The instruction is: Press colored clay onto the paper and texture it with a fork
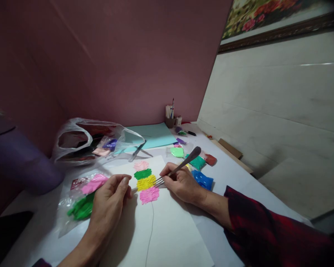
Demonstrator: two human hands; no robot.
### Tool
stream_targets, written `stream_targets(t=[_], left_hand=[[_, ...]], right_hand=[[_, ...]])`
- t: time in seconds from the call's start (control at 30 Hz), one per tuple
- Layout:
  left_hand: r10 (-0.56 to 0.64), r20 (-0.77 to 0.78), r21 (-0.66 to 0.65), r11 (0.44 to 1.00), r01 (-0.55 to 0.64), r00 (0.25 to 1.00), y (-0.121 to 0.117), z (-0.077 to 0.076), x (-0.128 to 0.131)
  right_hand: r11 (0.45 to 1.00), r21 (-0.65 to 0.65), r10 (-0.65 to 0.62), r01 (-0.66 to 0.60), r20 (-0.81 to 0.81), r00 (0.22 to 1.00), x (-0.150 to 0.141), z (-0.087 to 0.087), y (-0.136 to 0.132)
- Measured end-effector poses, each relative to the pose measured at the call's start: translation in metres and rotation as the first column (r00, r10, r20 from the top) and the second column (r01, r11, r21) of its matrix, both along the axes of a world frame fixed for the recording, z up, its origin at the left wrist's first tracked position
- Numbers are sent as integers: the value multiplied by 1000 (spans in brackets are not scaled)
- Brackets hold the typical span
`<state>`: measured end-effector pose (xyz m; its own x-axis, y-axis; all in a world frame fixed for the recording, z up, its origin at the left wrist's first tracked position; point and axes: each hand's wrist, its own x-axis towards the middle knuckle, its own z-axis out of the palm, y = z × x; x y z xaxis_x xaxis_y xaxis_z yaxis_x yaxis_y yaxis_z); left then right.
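Note:
My right hand (pixel 180 184) grips a metal fork (pixel 186 161), its tines pointing left. They touch the clay near where the yellow patch (pixel 146 182) meets the pink patch (pixel 149 195). Above these lie a green patch (pixel 143 174) and a pale pink patch (pixel 141 165), all ridged and stacked in a column on white paper (pixel 169 230). A thin drawn line runs down from the column. My left hand (pixel 111 200) is beside the column's left, fingers curled in with the thumb over them; whatever they may hold is hidden.
Left of the paper lies a plastic bag with green clay (pixel 82 207) and pink clay (pixel 96 183). Blue clay (pixel 202 180) and other packets lie right. A clear carrier bag (pixel 72 144), light blue sheet (pixel 153 134) and pen cup (pixel 170 121) stand behind; a purple bottle (pixel 22 155) is far left.

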<state>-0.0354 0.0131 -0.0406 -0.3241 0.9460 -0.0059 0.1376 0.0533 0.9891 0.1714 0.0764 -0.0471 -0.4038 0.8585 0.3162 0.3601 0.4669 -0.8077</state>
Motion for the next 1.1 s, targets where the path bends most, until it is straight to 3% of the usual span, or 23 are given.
stream_targets(t=[0.77,1.1], left_hand=[[1,-21,-20,1000,-1,1000,0,2,-1],[10,-32,-4,1000,-11,999,0,3,1]], right_hand=[[992,92,-89,90,-17,996,1,1,3],[979,126,-143,162,-147,979,2,3,-1]])
